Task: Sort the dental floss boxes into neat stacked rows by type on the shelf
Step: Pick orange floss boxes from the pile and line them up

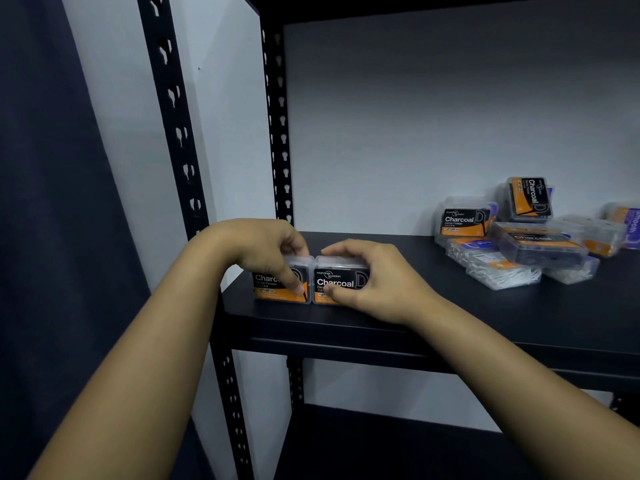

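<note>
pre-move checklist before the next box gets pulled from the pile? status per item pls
1. Two Charcoal boxes side by side, labels forward, left box and right box: ok.
2. Front faces flush: cannot tell.
3. Left hand free: not ok, grips the left box.
4. Right hand free: not ok, grips the right box.
5. Unsorted pile at right tidy: not ok, boxes tilted and mixed types.
6. Shelf room between row and pile: ok.

Black-and-orange Charcoal boxes (313,282) sit on a black shelf (450,306).
</note>
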A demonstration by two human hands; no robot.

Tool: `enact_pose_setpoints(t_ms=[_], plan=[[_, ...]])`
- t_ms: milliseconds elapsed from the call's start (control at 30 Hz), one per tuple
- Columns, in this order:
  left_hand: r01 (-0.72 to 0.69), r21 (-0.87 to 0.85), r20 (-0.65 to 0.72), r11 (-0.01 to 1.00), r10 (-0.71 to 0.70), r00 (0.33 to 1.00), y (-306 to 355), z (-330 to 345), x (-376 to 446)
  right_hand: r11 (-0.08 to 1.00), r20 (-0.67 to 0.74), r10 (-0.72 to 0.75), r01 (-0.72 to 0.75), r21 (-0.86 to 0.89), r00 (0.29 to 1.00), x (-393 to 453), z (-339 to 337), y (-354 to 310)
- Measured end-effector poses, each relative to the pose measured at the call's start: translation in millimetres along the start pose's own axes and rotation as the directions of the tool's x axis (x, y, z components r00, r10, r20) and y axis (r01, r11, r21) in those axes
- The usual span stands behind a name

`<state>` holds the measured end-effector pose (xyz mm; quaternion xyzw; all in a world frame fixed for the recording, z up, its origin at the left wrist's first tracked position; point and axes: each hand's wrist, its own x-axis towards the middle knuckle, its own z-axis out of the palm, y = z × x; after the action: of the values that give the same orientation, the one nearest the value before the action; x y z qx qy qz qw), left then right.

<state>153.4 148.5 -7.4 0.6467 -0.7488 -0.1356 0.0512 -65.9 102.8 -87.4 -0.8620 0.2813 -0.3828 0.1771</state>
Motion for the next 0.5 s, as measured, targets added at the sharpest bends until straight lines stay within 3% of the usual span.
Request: enact_pose_setpoints(t_ms=[500], plan=[[-0.032, 0.003, 0.036, 0.999, 0.032, 0.999, 3.0, -0.2, 1.4, 0.999, 0.003, 0.027, -0.027, 0.024, 1.0, -1.0, 3.0, -0.8]])
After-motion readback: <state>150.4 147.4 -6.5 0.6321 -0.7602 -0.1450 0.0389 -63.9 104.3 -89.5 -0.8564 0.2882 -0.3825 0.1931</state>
